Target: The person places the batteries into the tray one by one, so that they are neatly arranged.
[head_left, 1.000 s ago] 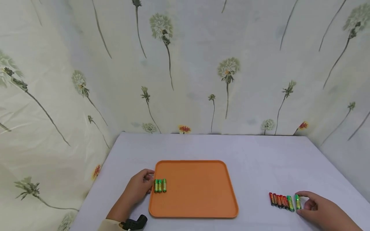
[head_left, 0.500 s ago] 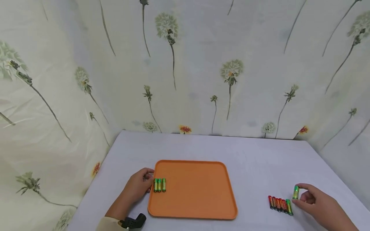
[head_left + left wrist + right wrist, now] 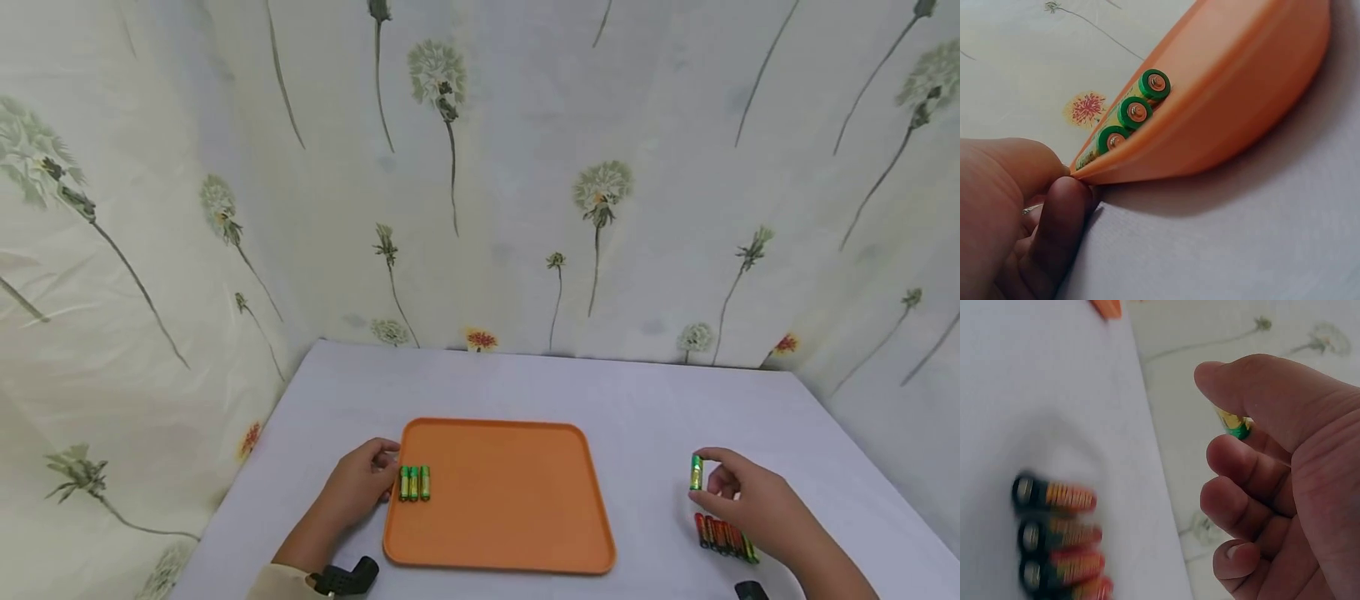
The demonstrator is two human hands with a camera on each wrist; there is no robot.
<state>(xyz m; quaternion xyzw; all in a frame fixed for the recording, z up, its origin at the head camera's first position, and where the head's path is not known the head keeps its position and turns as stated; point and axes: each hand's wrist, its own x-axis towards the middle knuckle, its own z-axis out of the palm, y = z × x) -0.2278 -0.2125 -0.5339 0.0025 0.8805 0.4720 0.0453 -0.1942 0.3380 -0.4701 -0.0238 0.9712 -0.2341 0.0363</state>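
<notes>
My right hand [image 3: 750, 496] pinches a green battery [image 3: 697, 472] upright between thumb and fingers, above the table. In the right wrist view only a small green and gold part of that battery [image 3: 1235, 425] shows behind the thumb. Below the hand lies a row of red and black batteries [image 3: 716, 533] with one green battery [image 3: 751, 550] at its right end, partly behind the hand. My left hand [image 3: 363, 479] pinches the left rim of the orange tray [image 3: 510, 500]. Three green batteries [image 3: 1136, 112] lie side by side in the tray, against its left edge.
The table [image 3: 645, 400] has a white cover. A curtain [image 3: 510, 167] with a dandelion print hangs behind it and at both sides. A black strap with a device [image 3: 347, 577] sits on the left wrist, and another black piece [image 3: 750, 590] shows near the right arm.
My right hand has lifted the green battery from the right end of the row and carried it left and away from me, over the row. The left hand stays at the tray rim.
</notes>
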